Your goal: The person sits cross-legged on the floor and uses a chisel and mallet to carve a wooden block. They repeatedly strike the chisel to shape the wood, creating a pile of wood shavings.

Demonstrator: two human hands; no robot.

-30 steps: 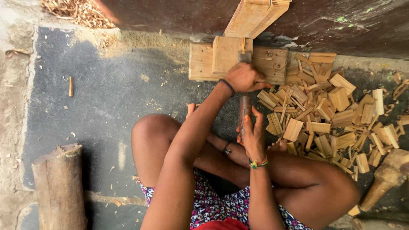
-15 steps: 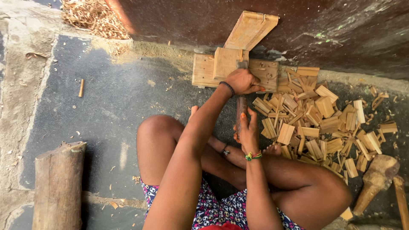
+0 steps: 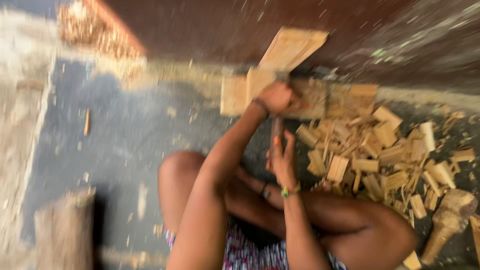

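We see our left hand curled into a fist at the top of a dark upright tool, close against the pale wooden block that stands at the foot of the wall. The fingers wrap round something at the block's face, but the picture is smeared by motion, so we cannot tell just what the fist grips. A dark band sits on that wrist.

Our right hand is lower, fingers held long and loosely closed about the tool's shaft, the thumb side towards us. A green and yellow bracelet circles that wrist. The tool stands nearly upright between the two hands, its upper end meeting the block.

A lighter plank leans tilted on top of the block against the dark reddish wall.

We sit cross-legged on a grey concrete floor, bare knees out to either side, patterned cloth at the lap. To our right lies a spread heap of split wood pieces, pale and short, reaching from the block down to our right knee. Beyond them, at the lower right, rests a wooden mallet. At the lower left a rough log stands on the floor, well apart from the hands. Wood shavings lie piled near the wall at the upper left.
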